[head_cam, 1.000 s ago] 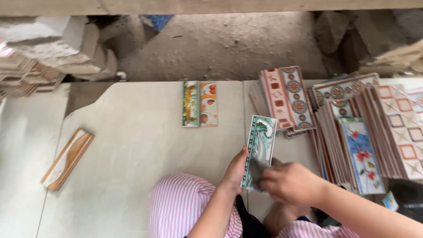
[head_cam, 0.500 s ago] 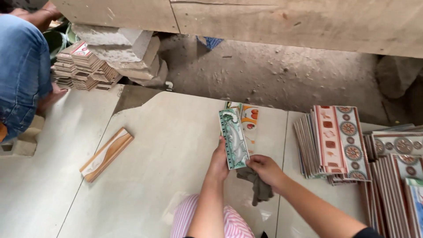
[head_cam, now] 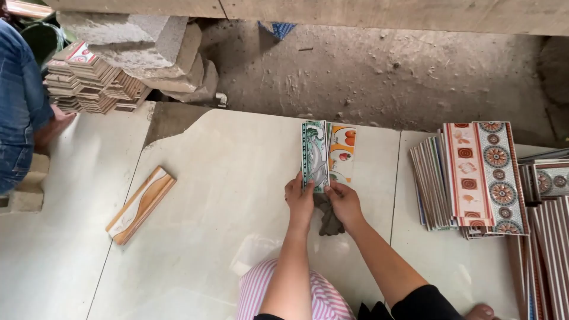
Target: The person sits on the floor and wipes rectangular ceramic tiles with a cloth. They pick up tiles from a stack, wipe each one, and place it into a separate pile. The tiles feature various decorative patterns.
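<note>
Green-patterned tile (head_cam: pixel 314 155): centre frame, on pale floor slab (head_cam: pixel 195 225) beside orange tile (head_cam: pixel 342 153). Left hand (head_cam: pixel 300 198), right hand (head_cam: pixel 344 201) pinch near end; cloth (head_cam: pixel 329 220) under right. Likely rigid, brittle, glazed-slick; hold by long edges.

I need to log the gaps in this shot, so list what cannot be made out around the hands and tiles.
- Head view: the tile under the green-bordered tile is fully covered.
- The grey rag is partly hidden by the right hand.
- Left hand: fingers overlap the tile's near end.
- The right tile stacks are cut off by the frame edge.
- The person at left is cropped.
</note>
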